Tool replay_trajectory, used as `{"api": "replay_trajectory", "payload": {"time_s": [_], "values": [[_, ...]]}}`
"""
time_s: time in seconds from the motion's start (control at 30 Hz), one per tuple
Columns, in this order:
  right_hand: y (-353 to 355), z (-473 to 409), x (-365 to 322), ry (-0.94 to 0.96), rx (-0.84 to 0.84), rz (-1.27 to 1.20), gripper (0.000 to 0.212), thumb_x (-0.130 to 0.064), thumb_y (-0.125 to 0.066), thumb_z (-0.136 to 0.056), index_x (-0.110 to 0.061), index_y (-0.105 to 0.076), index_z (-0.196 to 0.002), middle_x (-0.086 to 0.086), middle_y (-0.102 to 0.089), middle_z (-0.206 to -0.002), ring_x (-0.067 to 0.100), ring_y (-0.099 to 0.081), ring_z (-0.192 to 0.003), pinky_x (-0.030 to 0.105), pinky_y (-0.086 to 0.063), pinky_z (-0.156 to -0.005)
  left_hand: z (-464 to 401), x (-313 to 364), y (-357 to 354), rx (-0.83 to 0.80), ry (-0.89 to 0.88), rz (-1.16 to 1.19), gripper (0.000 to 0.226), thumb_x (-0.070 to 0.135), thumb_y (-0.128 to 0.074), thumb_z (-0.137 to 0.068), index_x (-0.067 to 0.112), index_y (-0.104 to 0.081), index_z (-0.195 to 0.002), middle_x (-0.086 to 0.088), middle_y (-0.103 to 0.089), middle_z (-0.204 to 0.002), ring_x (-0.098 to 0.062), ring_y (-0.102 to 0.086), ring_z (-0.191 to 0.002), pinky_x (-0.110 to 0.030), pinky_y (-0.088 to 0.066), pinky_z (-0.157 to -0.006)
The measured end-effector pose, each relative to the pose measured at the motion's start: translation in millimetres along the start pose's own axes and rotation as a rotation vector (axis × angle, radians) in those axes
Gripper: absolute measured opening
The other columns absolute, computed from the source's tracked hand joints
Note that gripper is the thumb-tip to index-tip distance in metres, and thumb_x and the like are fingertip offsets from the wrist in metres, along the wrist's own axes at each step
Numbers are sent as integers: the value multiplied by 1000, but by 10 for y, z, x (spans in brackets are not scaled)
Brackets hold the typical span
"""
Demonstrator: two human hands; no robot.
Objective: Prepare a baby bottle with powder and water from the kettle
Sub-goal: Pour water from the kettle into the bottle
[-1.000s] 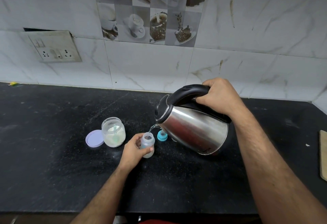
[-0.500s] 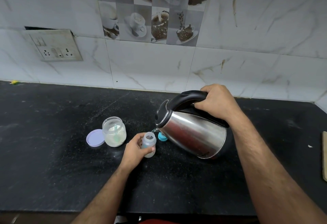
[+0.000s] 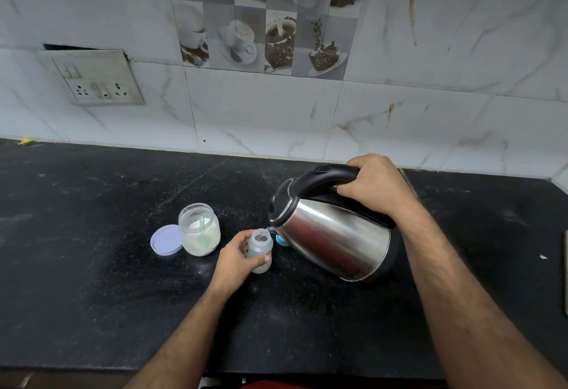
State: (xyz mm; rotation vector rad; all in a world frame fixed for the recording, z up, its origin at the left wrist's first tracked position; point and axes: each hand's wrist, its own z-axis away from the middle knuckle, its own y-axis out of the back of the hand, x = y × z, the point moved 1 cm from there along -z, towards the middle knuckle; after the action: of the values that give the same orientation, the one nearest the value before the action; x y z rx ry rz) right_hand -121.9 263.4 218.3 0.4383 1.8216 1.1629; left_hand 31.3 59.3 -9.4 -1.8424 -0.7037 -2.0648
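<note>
**Kettle tilted over the bottle**

Right hand [image 3: 373,187] wrapped round the black handle of the kettle [image 3: 333,236], which is tilted with its spout at the open mouth of the bottle [image 3: 261,250]; left hand [image 3: 238,258] curled round the bottle, upright on the black surface [image 3: 92,250]; jar [image 3: 199,233] of powder at 9 o'clock from the bottle, its lid [image 3: 166,240] touching the jar's 9 o'clock side; blue cap [image 3: 280,239] between bottle and kettle.
</note>
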Motion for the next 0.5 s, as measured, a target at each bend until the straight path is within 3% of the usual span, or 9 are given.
{"api": "replay_trajectory", "payload": {"time_s": [0.2, 0.3, 0.4, 0.5], "values": [[111, -101, 127, -11, 51, -212, 14, -20, -75, -65, -17, -63, -59, -11, -48, -39, 4, -40, -35, 19, -32, -38, -50, 51, -14, 6, 8, 24, 57, 1, -88, -69, 23, -64, -116, 6, -73, -113, -2, -67, -105, -19, -51, -93], [177, -152, 143, -5, 101, -352, 5, -19, -69, -58, -21, -65, -60, -11, -44, -38, 6, -37, -34, 17, -28, -36, -86, 59, -8, 9, 11, 31, 57, 2, -88, -69, 23, -63, -116, 6, -72, -115, -5, -67, -108, -24, -51, -96], [218, -229, 148, 3, 158, -454, 10, -16, -65, -56, -11, -63, -64, -11, -41, -41, 8, -35, -37, 18, -24, -38, -133, 48, 0, 9, 14, 37, 58, 3, -88, -69, 20, -63, -119, 4, -72, -117, -9, -66, -111, -30, -51, -100], [225, -317, 144, -7, 219, -529, 11, -10, -67, -60, -20, -63, -58, -13, -40, -42, 7, -35, -38, 20, -27, -41, -176, 27, 4, 17, 20, 41, 58, 2, -88, -68, 21, -63, -118, 3, -72, -116, -10, -67, -111, -33, -51, -102]]}}
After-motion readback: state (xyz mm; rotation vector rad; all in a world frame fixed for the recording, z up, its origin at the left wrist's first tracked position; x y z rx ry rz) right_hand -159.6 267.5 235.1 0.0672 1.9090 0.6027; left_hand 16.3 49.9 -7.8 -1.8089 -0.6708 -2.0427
